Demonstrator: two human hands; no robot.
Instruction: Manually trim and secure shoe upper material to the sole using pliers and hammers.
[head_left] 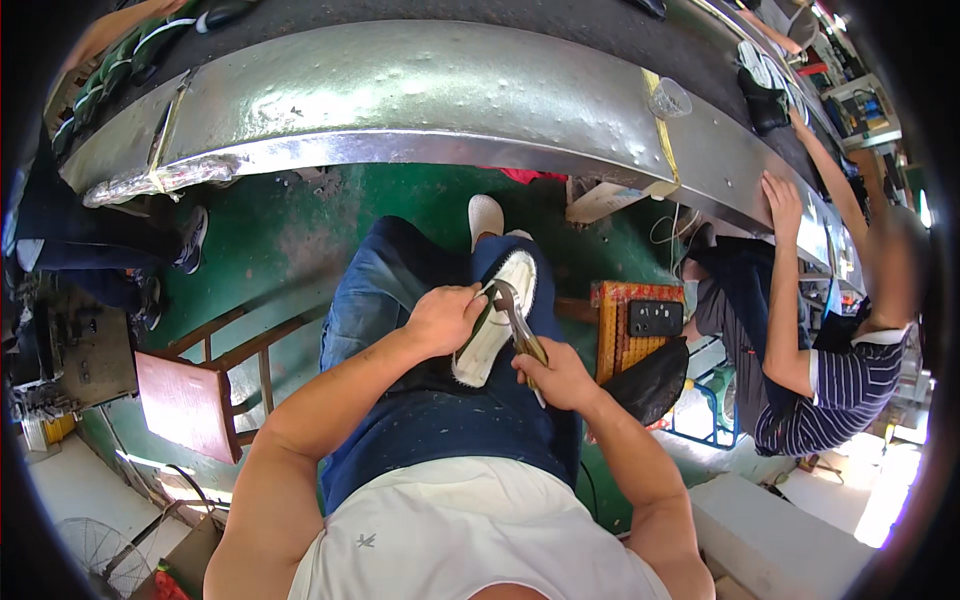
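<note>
The metal-edged workbench [400,90] curves across in front of me, well apart from my work, so it can't steady anything if a push goes astray. My navy apron [440,420] covers my lap, and the upturned shoe [484,350] lies across it, pale underside facing me; cloth over thighs looks like a soft support, so I judge the shoe could roll or tip if I lever hard. The steel pincers [526,336] sit over its middle, their head close to the left rim; a poor bite there could slip and tear or scar that edge. My right hand [556,376] is wrapped around their handles. My left hand [442,320] pinches the shoe's left edge between thumb and fingers, right beside the pincers' head, so a sudden slip could nip my fingertips.
</note>
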